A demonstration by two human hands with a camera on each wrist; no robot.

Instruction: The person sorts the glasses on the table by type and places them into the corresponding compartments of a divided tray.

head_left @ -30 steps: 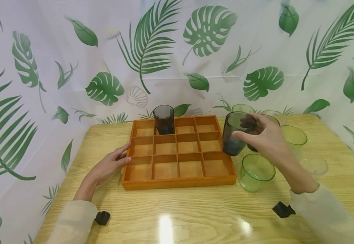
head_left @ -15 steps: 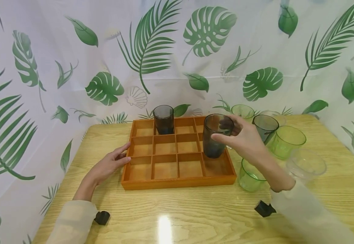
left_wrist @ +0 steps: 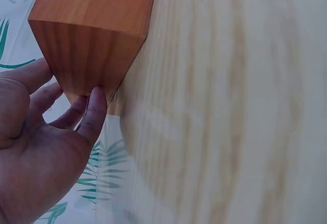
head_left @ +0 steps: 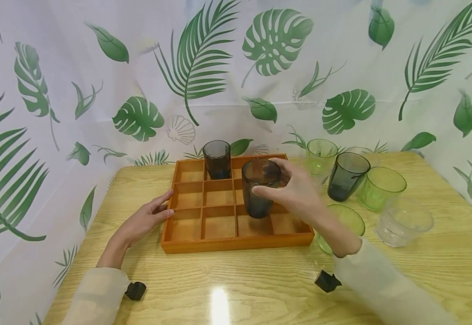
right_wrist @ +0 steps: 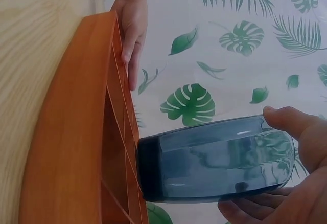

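A dark grey glass tumbler is gripped near its rim between the thumb and fingers of my right hand. It hangs upright over the right-middle part of the wooden divided tray. The right wrist view shows the thumb on one side of the tumbler and fingers on the other; whether its base touches the dividers I cannot tell. My left hand touches the tray's left side with its fingertips, also seen in the left wrist view. Another dark tumbler stands in a back-row compartment.
Right of the tray stand several glasses: a green one at the back, a dark tumbler, another green glass, a clear glass, and a green glass partly behind my right forearm. A leaf-patterned curtain hangs behind the table.
My right hand has carried the dark tumbler leftward from beside the tray's right edge to above its compartments. The left hand has stayed at the tray's left side.
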